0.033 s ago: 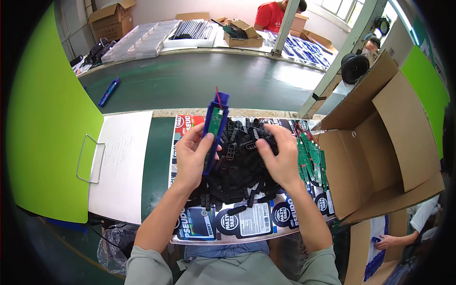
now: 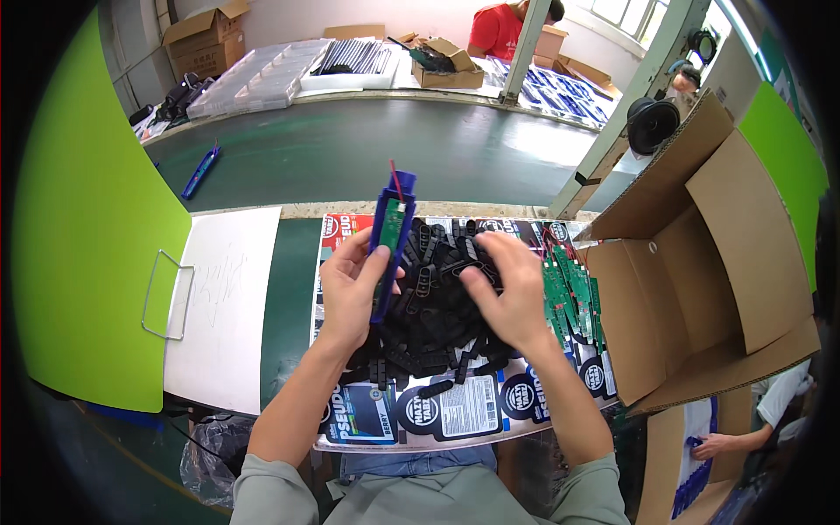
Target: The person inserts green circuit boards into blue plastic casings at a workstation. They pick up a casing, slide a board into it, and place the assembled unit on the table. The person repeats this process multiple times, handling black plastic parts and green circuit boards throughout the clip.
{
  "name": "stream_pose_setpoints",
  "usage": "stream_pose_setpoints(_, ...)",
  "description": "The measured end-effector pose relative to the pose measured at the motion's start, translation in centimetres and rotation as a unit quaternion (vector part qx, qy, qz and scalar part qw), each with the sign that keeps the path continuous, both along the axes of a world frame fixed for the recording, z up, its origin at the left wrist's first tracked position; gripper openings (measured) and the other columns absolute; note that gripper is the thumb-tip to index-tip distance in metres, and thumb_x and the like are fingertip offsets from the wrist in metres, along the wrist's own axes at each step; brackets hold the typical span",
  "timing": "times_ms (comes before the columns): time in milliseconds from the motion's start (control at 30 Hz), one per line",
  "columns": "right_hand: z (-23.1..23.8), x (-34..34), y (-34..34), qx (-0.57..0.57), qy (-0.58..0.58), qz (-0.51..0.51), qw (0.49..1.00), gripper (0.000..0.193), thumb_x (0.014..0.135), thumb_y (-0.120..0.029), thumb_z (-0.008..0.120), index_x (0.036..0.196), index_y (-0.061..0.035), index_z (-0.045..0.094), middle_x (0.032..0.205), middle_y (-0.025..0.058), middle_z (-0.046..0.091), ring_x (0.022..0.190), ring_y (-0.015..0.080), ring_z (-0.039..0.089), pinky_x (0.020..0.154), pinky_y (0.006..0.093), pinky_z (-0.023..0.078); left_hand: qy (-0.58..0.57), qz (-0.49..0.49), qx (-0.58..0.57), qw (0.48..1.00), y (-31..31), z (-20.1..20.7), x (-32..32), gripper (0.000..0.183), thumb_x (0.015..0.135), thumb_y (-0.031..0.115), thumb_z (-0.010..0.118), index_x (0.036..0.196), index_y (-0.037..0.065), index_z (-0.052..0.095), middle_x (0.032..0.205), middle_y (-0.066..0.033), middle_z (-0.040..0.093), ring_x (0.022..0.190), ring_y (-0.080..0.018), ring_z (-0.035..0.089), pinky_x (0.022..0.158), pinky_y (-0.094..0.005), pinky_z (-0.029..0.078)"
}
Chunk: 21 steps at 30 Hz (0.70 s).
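Note:
My left hand (image 2: pixel 347 293) is closed around a long blue plastic housing (image 2: pixel 381 282), held tilted with its far end up. A narrow green circuit board (image 2: pixel 391 229) lies inside it, and a red wire sticks out past the top. My left thumb presses on the board. To the right, my right hand (image 2: pixel 514 293) hovers over the pile with thumb and fingers apart, nothing visible between them. Beneath both hands spreads a heap of small black plastic parts (image 2: pixel 437 328). Beside my right hand lie several loose green circuit boards (image 2: pixel 573 293) with thin red wires.
An open cardboard box (image 2: pixel 630 306) stands at the right. A white board with a wire handle (image 2: pixel 182 302) and a green panel (image 2: pixel 96 227) are at the left. Another blue housing (image 2: pixel 201 172) lies on the green belt (image 2: pixel 350 149) beyond. Two people work nearby, far and lower right.
My right hand has shifted slightly left over the black parts. The blue housing in my left hand has moved a little to the left.

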State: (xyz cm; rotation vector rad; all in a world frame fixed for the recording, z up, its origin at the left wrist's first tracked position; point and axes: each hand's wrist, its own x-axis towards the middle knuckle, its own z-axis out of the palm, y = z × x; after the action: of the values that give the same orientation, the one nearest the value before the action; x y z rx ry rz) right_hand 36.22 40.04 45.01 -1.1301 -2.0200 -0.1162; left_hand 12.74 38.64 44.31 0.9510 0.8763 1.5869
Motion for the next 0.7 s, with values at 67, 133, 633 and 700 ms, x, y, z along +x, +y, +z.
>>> stream_pose_setpoints(67,-0.9,-0.4,-0.6,-0.018,-0.057,0.017,0.998,0.061,0.09,-0.047,0.075,0.13,-0.0021,0.067,0.138,0.0212,0.061,0.132,0.041,0.054,0.113,0.0523,0.038,0.016,0.027,0.0,1.0,0.1,-0.2,-0.3,0.029,0.104,0.008,0.062,0.13,-0.005,0.061,0.098,-0.0098,0.069,0.077,-0.0144,0.069,0.061,-0.0268,0.057)
stream_pose_setpoints(133,-1.9,-0.2,-0.7,-0.031,-0.084,0.023,0.996,0.061,0.09,-0.048,0.074,0.129,-0.0018,0.068,0.138,0.0216,0.061,0.132,0.0407,0.055,0.113,0.0517,0.039,0.029,0.051,-0.006,0.998,0.5,0.0,-0.6,0.029,0.104,0.009,0.062,0.13,-0.005,0.06,0.098,-0.0095,0.068,0.077,-0.0141,0.069,0.062,-0.0268,0.057)
stream_pose_setpoints(633,-2.1,0.4,-0.6,-0.065,-0.026,0.032,0.997,0.058,0.091,-0.047,0.075,0.125,-0.0006,0.069,0.136,0.0212,0.063,0.129,0.0386,0.057,0.108,0.0497,0.044,0.244,0.067,-0.027,0.967,17.3,-0.9,-1.6,0.032,0.1,0.011,0.066,0.129,-0.004,0.065,0.097,-0.0042,0.07,0.077,-0.0093,0.063,0.068,-0.0251,0.052)
stream_pose_setpoints(700,-1.9,0.0,-0.6,-0.068,-0.023,0.042,0.997,0.057,0.091,-0.046,0.074,0.126,-0.0004,0.068,0.136,0.0217,0.062,0.129,0.0378,0.057,0.107,0.0493,0.044,0.315,0.101,-0.035,0.943,21.0,-3.6,-2.9,0.032,0.098,0.011,0.068,0.126,-0.005,0.067,0.091,-0.0061,0.073,0.076,-0.0104,0.065,0.069,-0.0289,0.053)
